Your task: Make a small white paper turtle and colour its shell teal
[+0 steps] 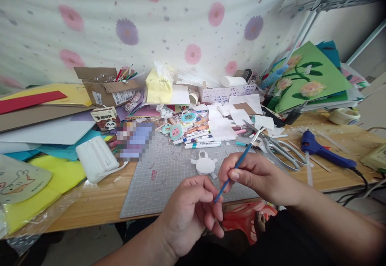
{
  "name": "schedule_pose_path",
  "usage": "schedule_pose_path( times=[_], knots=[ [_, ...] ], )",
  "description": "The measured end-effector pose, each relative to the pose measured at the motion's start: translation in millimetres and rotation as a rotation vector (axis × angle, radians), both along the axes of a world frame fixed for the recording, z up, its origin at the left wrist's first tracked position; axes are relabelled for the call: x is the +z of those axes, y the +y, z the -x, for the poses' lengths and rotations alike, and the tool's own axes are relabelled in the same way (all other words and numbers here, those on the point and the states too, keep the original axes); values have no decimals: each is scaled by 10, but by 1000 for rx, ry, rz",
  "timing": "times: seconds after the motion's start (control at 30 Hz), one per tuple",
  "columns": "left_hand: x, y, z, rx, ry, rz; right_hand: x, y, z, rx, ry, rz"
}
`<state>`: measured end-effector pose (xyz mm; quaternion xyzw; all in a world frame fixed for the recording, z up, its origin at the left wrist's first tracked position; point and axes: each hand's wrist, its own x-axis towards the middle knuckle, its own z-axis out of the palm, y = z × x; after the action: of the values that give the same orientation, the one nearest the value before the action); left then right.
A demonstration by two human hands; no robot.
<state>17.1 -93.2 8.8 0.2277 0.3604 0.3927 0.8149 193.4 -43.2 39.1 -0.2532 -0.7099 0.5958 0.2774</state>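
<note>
A thin blue paintbrush (pixel 238 164) slants between my hands, its bristle end pointing up and away. My right hand (pixel 256 174) pinches it around the middle of the handle. The fingers of my left hand (pixel 196 205) are curled in at the handle's lower end and appear to close on it. Just beyond my hands, a small white paper cutout (pixel 205 165) with a rounded body, a loop on top and short tabs lies on the grey cutting mat (pixel 147 193).
Acrylic markers (pixel 202 146), paper scraps (pixel 221 130) and small decorated charms (pixel 176 131) crowd the mat's back edge. Large scissors (pixel 283 153) and a blue glue gun (pixel 327 153) lie at right. A white power bank (pixel 96 159) and coloured sheets (pixel 57 173) are at left.
</note>
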Motion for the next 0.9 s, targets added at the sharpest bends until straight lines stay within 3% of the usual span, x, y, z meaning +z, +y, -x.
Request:
schedule_pose_path(
  times=[0.37, 0.9],
  knots=[
    [19, 26, -70, 29, 145, -7, -4, -1, 16, -44, -89, 9],
    [44, 38, -90, 14, 175, -21, 14, -44, -4, -69, -106, -14]
  ],
)
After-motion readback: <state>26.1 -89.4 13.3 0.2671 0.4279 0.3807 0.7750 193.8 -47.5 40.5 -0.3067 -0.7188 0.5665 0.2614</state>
